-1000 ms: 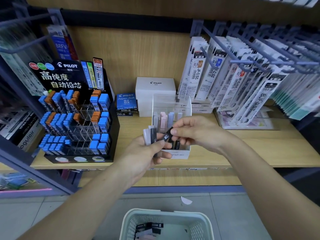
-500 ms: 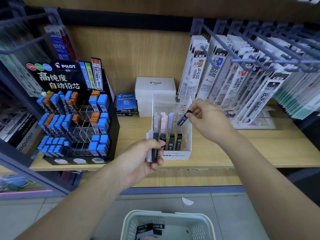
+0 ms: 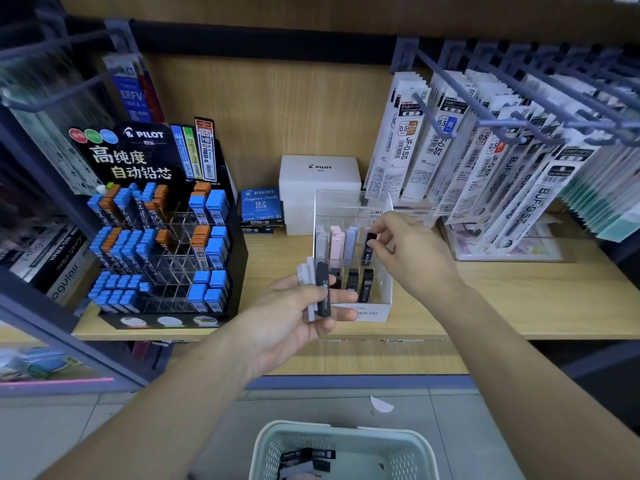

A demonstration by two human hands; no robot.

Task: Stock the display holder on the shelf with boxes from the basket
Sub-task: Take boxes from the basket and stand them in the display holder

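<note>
Boxes in basket: a few dark loose boxes (image 3: 308, 457) lie in the pale green basket (image 3: 341, 432) on the floor, nearest the camera and below the shelf edge.
Left hand: the left hand (image 3: 287, 320) is palm up just in front of the holder, its fingers curled round a small upright stack, with a black box (image 3: 322, 292) in front and grey boxes (image 3: 306, 280) behind it.
Right hand: the right hand (image 3: 412, 258) pinches one dark box (image 3: 369, 247) by its top end between thumb and fingertips. The box is nearly upright, at the right end of the holder's back row.
Display holder: the clear-walled display holder (image 3: 370, 313) stands on the wooden shelf (image 3: 519, 299). Grey, pink and pale blue boxes fill its back row and black ones its front row.
Step in hand: placing. By the look of it, the dark box is being lowered into the back right slot, and whether it has bottomed out cannot be told.
Next move: probably to let the box drop straight without knocking its neighbours, then to take the next one from the left hand's stack and match it to a slot of its colour.
Further back: a black lead rack (image 3: 156, 254) is at the left, a white carton (image 3: 318, 174) behind the holder, and hanging refill packs (image 3: 485, 161) at the right.
</note>
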